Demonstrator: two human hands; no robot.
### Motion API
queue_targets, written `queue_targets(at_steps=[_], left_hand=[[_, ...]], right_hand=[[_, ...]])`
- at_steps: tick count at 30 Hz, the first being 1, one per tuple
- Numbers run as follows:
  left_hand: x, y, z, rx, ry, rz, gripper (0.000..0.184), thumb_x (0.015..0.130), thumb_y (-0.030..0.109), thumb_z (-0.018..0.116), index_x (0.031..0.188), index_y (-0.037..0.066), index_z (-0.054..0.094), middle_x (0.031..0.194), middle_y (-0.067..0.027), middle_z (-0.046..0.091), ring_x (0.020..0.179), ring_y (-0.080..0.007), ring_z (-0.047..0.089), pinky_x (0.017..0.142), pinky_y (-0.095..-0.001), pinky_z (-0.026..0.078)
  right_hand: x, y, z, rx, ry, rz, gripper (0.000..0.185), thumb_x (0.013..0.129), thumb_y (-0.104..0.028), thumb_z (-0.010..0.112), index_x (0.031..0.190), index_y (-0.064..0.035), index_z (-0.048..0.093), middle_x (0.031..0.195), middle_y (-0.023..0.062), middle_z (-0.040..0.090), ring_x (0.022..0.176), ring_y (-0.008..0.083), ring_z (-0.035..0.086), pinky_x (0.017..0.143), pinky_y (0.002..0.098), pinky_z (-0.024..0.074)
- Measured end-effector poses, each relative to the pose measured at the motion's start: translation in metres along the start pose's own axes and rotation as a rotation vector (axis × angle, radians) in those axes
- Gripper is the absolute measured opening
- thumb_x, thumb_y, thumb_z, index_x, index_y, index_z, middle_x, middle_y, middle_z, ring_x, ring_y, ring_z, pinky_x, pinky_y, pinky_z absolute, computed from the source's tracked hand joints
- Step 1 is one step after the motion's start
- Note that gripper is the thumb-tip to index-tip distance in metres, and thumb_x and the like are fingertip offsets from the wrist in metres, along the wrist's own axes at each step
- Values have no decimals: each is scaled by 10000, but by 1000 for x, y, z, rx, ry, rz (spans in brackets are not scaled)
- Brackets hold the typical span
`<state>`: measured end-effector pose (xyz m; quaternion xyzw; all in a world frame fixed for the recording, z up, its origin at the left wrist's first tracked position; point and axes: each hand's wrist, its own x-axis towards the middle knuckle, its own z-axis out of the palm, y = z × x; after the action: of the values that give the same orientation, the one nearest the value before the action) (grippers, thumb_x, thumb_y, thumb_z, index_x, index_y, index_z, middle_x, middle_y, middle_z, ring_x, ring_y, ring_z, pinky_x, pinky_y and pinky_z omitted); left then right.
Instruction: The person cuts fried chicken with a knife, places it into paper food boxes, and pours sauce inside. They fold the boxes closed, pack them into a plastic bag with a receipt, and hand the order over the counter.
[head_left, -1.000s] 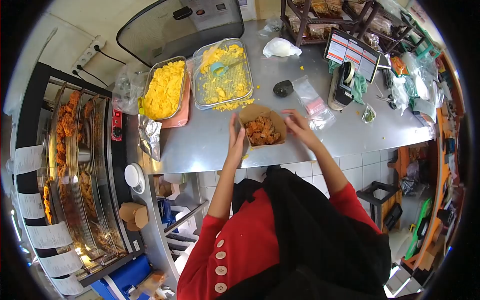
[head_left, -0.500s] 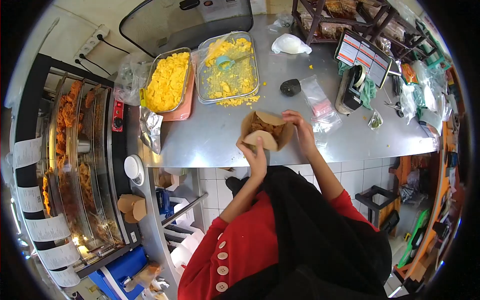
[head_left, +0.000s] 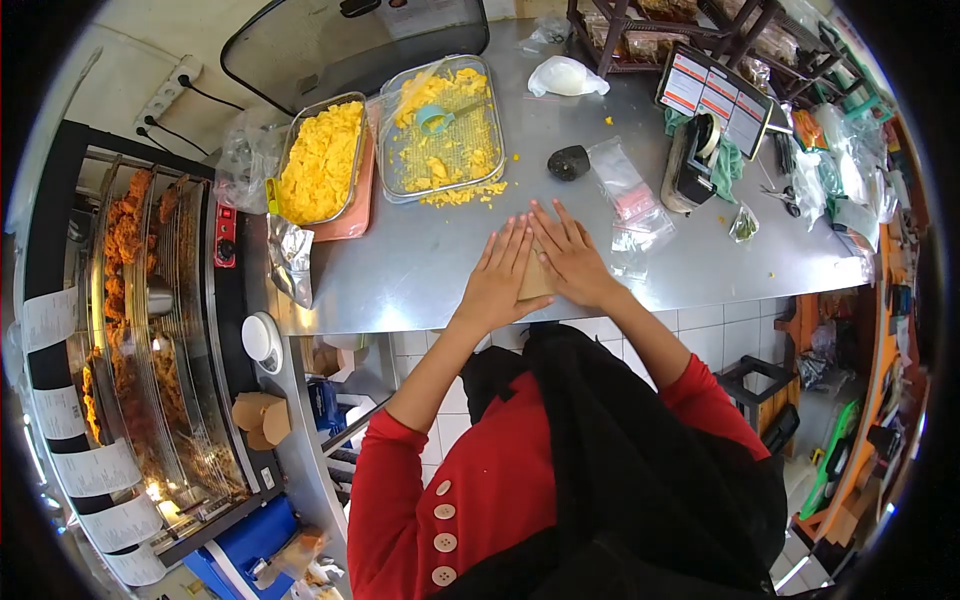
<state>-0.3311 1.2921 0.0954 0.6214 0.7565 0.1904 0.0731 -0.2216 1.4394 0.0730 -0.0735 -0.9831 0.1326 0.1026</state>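
Observation:
Both palms lie flat on a brown paper box (head_left: pixel 534 281) near the counter's front edge. Its top is folded over, and the food inside is hidden. My left hand (head_left: pixel 502 274) covers the box's left side with fingers stretched forward and the thumb across its near part. My right hand (head_left: pixel 572 258) covers the right side, fingers straight, its fingertips close to those of the left. Beyond the hands are a black lump (head_left: pixel 569 162) and clear plastic bags (head_left: pixel 622 190) with something pink in them.
At the back left stand a tray heaped with yellow food (head_left: pixel 322 160) and a wire-patterned tray (head_left: pixel 443 150) with a teal scoop (head_left: pixel 432 119). A tablet (head_left: pixel 714 95) and tape dispenser (head_left: pixel 691 165) stand right. A glass cabinet of fried food (head_left: pixel 150 330) is far left.
The box stood open with brown fried pieces showing, then one flap was folded in. Now it is closed, and both hands have come together flat over it.

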Motion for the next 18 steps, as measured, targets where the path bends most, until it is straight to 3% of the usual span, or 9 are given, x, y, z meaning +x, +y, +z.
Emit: queue_targets(at_steps=[2, 5, 9, 11, 15, 18], left_hand=[[-1, -7, 9, 4, -1, -5, 758, 873, 457, 526, 1409, -14, 269, 1483, -200, 217, 1404, -317, 156, 1127, -449, 177], [6, -19, 1, -230, 6, 85, 571, 873, 346, 569, 1314, 21, 404, 1410, -187, 312, 1355, -337, 242, 1098, -433, 237], [8, -30, 8, -648, 83, 16, 320, 817, 146, 624, 1081, 18, 497, 1261, -158, 388, 1219, -336, 343, 1020, -409, 315], [16, -29, 5, -757, 74, 17, 229, 782, 69, 635, 970, 14, 515, 1203, -143, 402, 1162, -327, 360, 982, -403, 337], [21, -31, 12, -702, 54, 43, 156, 779, 72, 637, 909, 43, 557, 1219, -126, 395, 1188, -319, 330, 1004, -408, 298], [21, -34, 20, -730, 54, 19, 136, 793, 92, 643, 904, 52, 575, 1233, -115, 385, 1213, -306, 305, 1041, -411, 235]], right_hand=[[2, 17, 0, 260, -71, -53, 473, 905, -177, 479, 1362, -89, 396, 1480, 138, 236, 1339, 352, 264, 1051, 464, 296], [10, 40, -17, 631, -200, -96, 393, 867, -124, 555, 1247, -71, 469, 1426, 135, 299, 1317, 330, 290, 1054, 443, 300], [16, 51, -21, 962, -325, -123, 331, 827, -93, 615, 1132, -27, 504, 1318, 113, 385, 1313, 281, 282, 1077, 385, 258], [16, 51, -14, 1059, -321, -133, 256, 852, -106, 594, 1080, -32, 502, 1333, 109, 356, 1308, 271, 284, 1074, 384, 252], [8, 35, 0, 1198, -243, -47, 150, 907, -123, 528, 1029, -42, 494, 1371, 119, 283, 1313, 262, 265, 1080, 397, 222], [6, 28, 7, 1047, -107, -55, 133, 938, -125, 459, 1045, -47, 475, 1391, 138, 241, 1328, 277, 232, 1079, 408, 209]])
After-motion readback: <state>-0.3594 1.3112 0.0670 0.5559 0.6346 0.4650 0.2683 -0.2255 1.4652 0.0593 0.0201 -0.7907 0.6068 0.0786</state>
